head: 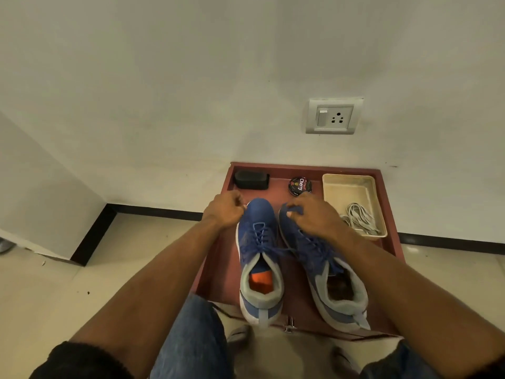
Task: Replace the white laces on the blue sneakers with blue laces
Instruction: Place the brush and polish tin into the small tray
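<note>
Two blue sneakers stand side by side on a red-brown low table, toes toward the wall. Both are threaded with blue laces. The left sneaker shows an orange insole. My left hand has its fingers curled at the left edge of that sneaker's toe and seems to pinch the rim. My right hand grips the toe of the right sneaker, thumb on the blue fabric. The white laces lie bundled in a cream tray at the table's right.
A black block-shaped thing and a round tin of shoe polish sit at the table's back edge against the white wall. A socket plate is on the wall above. My jeans-clad knees are below, over a tiled floor.
</note>
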